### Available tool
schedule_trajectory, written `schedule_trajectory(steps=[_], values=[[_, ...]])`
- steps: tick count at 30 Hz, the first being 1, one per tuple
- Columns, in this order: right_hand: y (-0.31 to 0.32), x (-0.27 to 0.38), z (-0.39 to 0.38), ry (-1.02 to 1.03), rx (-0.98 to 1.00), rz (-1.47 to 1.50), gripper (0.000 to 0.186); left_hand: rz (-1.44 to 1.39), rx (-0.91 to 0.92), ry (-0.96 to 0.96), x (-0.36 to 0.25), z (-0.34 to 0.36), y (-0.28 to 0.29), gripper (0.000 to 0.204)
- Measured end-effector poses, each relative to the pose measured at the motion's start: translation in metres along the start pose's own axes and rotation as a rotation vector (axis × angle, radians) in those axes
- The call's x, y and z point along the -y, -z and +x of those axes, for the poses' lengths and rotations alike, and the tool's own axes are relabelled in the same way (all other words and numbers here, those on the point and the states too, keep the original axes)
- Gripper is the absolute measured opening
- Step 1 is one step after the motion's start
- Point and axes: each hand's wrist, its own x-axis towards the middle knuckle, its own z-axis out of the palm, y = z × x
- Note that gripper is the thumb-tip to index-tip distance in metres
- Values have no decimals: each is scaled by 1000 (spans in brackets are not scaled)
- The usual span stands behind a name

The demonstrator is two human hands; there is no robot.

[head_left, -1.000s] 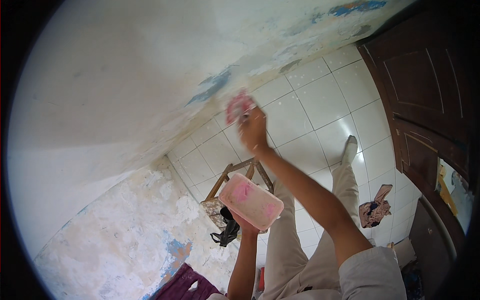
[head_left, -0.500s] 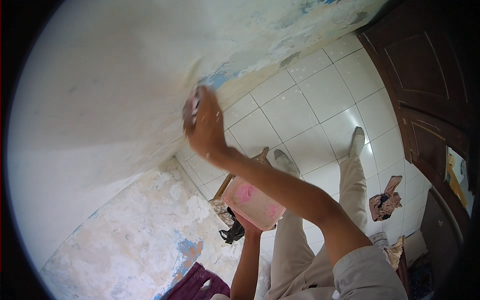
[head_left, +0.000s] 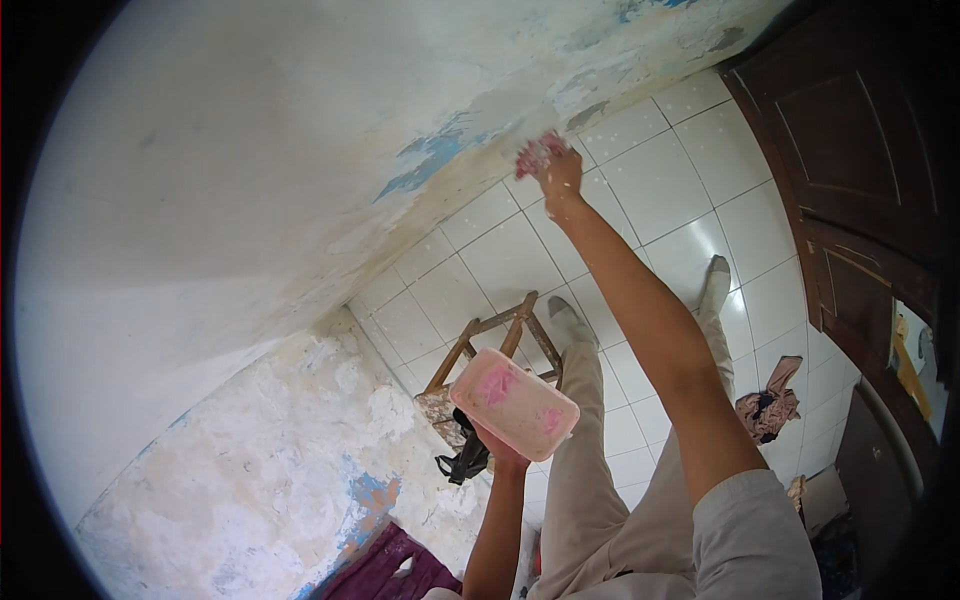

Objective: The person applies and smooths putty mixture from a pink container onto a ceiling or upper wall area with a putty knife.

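While the left hand (head_left: 502, 446), fingers mostly hidden, held a pale-pink rectangular plastic tub (head_left: 515, 408), the right hand (head_left: 563, 176) clutched a blurred pink-and-white wad (head_left: 539, 153); tilting could have caused a spill.

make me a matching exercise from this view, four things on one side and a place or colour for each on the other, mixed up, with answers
Things
1. shallow tub
2. panelled door
3. cloth at the lower left
4. crumpled bundle

Place or colour
A. dark brown
B. on the tiled floor
C. in the left hand
D. purple

Pairs: 1-C, 2-A, 3-D, 4-B
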Motion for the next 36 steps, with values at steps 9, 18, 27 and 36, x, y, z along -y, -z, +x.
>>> schedule_trajectory(steps=[9,18,27,36], values=[[-112,31,-159,543,205,-399,10,-20,42,28,0,-2,14,74],[-9,-15,-85,108,227,-184,27,-31,83,3,3,-2,7,74],[53,-22,-13,-334,86,-105,30,3,15,-13,6,-2,14,72],[100,8,-77,-387,426,91,27,-78,45,-87,3,22,5,69]])
